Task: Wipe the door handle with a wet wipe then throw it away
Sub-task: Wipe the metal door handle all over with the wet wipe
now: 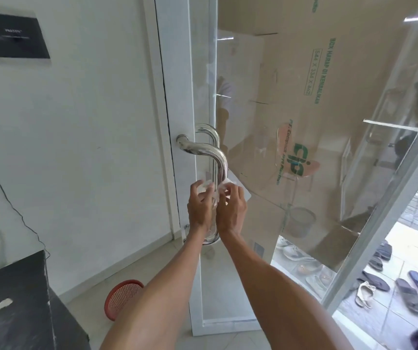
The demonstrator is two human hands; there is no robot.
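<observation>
- Two bare forearms rise from the bottom edge of the frame and converge toward the centre.
- At lower left stands a black counter (pixel 13 299) with a small white scrap (pixel 4 303) lying on its top.
- Just right of the counter, a red mesh basket (pixel 122 298) sits on the pale tiled floor (pixel 94 322), partly hidden by the left forearm.
- In the centre, the left hand (pixel 199 208) and the right hand (pixel 230 210) are raised side by side, almost touching, backs toward the camera.
- The fingers (pixel 198 188) of the left hand are curled and pinch one bunched end of the wet wipe (pixel 220 190). The right hand's fingers (pixel 235 192) are curled too and pinch the other end.
- The wipe lies against the upright bar of the chrome door handle (pixel 222 157), about halfway down, between the two hands. Whether it goes fully round the bar cannot be told.
- The handle bends at its top into a white-framed glass door (pixel 177 72), and its lower end shows below the wrists.
- Behind the glass, at upper right, leans a large cardboard box (pixel 291 84) with green print.
- At lower right, outside the glass, sandals and shoes (pixel 405 289) lie scattered on the ground.
- On the white wall (pixel 76 122) at upper left hangs a dark plaque (pixel 13 35), and a thin black cable (pixel 8 198) runs down toward the counter.
</observation>
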